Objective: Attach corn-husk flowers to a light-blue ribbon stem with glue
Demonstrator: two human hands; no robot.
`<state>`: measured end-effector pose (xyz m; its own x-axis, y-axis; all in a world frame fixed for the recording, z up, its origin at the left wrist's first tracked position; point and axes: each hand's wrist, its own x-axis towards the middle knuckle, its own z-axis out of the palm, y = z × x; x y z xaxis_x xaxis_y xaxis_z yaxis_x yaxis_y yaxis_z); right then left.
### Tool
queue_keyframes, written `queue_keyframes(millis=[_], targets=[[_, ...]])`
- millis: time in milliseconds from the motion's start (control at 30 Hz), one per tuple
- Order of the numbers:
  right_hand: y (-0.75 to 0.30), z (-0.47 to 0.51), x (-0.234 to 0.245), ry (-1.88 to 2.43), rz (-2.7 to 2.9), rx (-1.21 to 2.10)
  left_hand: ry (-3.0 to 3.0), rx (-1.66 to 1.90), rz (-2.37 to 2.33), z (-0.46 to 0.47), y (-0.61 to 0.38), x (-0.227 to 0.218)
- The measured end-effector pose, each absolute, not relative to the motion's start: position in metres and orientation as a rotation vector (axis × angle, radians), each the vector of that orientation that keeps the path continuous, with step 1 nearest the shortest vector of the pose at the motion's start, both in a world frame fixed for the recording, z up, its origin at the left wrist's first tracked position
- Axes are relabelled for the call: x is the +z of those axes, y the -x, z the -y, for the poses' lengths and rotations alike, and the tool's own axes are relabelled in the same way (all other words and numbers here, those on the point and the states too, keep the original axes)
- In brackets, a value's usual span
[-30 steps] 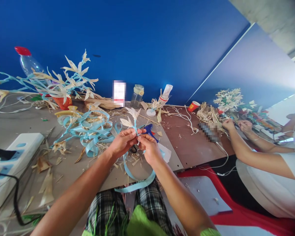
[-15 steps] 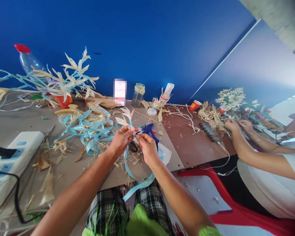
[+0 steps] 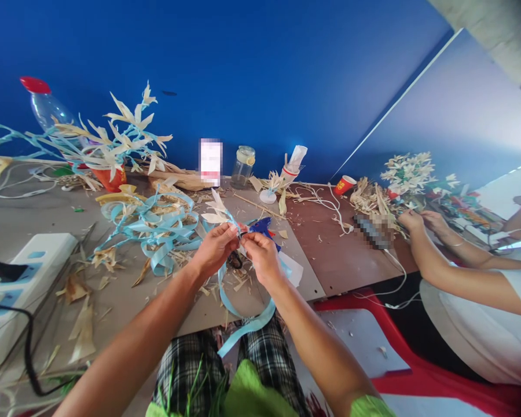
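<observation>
A pale flower of dried, husk-like petals is held just above the near edge of the table, its light blue stem running down to the person's fingers. A second ago it stood nearly upright; now it leans to the left, and its petals sit lower and farther left.

The left hand clamps that stem between thumb and fingertips. The right hand is just beside it, thumb and fingers drawn together near the stem's lower end — whether they grip stem or ribbon, I cannot tell. Below the hands a light blue ribbon curves over the person's lap; its loose end, which pointed farther left a second ago, now hangs lower over the plaid trousers.

Behind the right hand lies a blue glue gun, more of it showing than a second ago. A black-handled tool is partly hidden between the hands. To the left a tangle of blue ribbon rests among husk scraps — farther back, finished-looking flower sprays rise from a red cup.
</observation>
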<state>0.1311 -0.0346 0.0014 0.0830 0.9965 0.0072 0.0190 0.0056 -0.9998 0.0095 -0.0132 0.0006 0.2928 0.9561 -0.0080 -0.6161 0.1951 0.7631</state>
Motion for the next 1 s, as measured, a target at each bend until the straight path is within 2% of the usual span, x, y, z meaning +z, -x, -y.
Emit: queue_keyframes(millis=[133,433,633,1000], targets=[[-0.134,0.032,0.006,1.209,1.078,1.211,-0.732,1.086,-0.544,0.016,-0.009,0.002],[-0.131,0.029,-0.003,1.223,1.022,1.23,-0.801,1.15,-0.65,0.013,-0.014,-0.002],[-0.13,0.027,-0.003,1.217,1.051,1.223,-0.716,1.145,-0.485,0.013,-0.01,-0.001],[-0.139,0.032,-0.013,1.35,1.402,0.836,-0.558,1.09,-0.55,0.006,0.003,-0.001]])
